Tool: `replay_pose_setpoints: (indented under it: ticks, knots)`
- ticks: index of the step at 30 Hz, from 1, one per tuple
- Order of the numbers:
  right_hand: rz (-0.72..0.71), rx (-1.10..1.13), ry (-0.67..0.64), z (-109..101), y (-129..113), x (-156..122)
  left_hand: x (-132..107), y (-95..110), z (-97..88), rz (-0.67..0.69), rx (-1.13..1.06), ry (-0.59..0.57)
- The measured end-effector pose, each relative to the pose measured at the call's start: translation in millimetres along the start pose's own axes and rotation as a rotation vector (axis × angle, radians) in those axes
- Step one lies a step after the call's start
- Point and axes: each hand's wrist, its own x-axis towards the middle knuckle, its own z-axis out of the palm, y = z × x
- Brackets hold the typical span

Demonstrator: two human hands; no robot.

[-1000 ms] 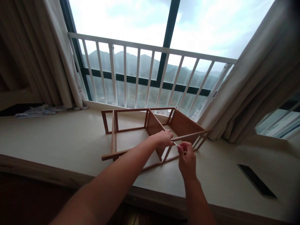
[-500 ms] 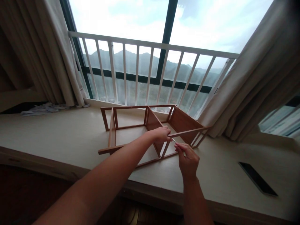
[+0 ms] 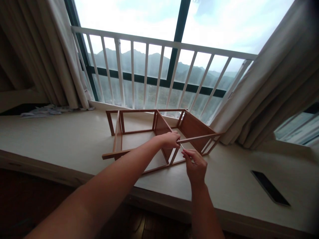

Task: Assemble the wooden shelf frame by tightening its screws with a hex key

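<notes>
A brown wooden shelf frame (image 3: 139, 132) lies on its side on the pale window ledge (image 3: 62, 139). My left hand (image 3: 170, 139) is closed over the top of its middle upright panel, where the front rail meets it. My right hand (image 3: 195, 164) pinches a thin metal tool (image 3: 181, 146) whose tip points into that joint, just below my left fingers. The tool's far end is hidden by my left hand.
A dark phone (image 3: 270, 188) lies flat on the ledge to the right. White railing bars (image 3: 161, 69) stand behind the frame in front of the window. Curtains (image 3: 274, 83) hang at both sides. Crumpled paper (image 3: 42, 111) lies at the far left.
Both hands and the frame sit slightly higher and further left in view as my head shifted. My right hand stays pinched on the tool at the joint.
</notes>
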Motion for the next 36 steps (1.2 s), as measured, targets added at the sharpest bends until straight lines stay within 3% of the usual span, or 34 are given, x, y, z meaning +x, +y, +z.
replay_pose_setpoints:
  ticks: [7, 20, 31, 36]
  knots:
    - [0.01, 0.0, -0.001, -1, 0, 2, 2, -3, 2.4, 0.008, 0.002, 0.001]
    - [-0.012, 0.079, -0.157, -16, 7, 12, 4, -3, 3.8, 0.012, -0.002, -0.006]
    - [0.005, -0.047, -0.023, -3, 1, 4, 3, -2, 2.3, -0.001, -0.015, -0.016]
    - [0.066, -0.125, -0.059, 1, 0, 2, 4, -3, 2.6, 0.005, -0.018, -0.02]
